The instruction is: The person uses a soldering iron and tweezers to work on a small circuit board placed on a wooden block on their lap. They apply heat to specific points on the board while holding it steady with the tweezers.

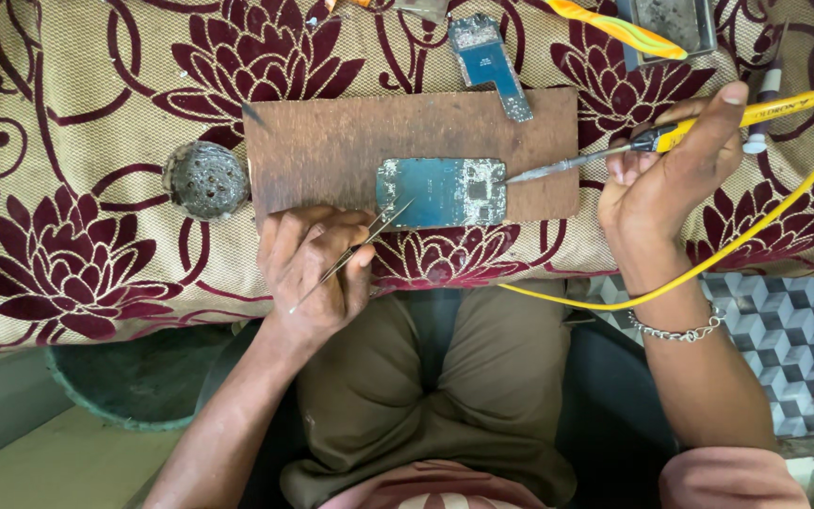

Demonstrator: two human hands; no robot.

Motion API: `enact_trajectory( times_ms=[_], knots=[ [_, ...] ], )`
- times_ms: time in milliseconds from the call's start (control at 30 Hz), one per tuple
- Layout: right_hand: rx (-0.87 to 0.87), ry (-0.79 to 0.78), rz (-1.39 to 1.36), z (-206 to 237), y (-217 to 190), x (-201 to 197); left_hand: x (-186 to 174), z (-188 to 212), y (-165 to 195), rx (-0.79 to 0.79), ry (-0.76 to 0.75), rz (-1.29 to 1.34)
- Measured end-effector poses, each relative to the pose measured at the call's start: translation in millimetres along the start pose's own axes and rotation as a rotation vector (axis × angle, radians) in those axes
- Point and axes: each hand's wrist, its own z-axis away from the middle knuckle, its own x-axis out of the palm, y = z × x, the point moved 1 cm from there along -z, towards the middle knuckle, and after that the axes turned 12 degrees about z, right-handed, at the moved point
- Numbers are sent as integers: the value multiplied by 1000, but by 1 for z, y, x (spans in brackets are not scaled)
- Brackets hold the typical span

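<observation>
worktop (77, 141) under floral cloth | wooden board (332, 141) at centre | right hand (657, 188) at 3 o'clock gripping yellow soldering iron (708, 127), tip at circuit board's right edge | left hand (308, 269) at 7 o'clock pinching tweezers (369, 240) | blue circuit board (440, 192) lying on wooden board

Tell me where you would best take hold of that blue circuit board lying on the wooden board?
Probably by its two long edges, pinched from above. The circuit board lies flat on the wooden board, so only its thin sides offer a hold. Its left end is plainer; the tweezers in the left hand touch there. The soldering iron in the right hand points at the right end, best avoided.
</observation>
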Motion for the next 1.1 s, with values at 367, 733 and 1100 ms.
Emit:
enact_trajectory(
  times_ms=[367, 733, 1100],
  knots=[
    [-9, -8, 13, 1, 0, 0, 1, 1, -1, 9, 13, 0],
    [63, 47, -9, 0, -4, 1, 0, 0, -1, 12, 11, 8],
    [28, 15, -3, 0, -2, 1, 0, 0, 0, 1, 0, 10]
  ],
)
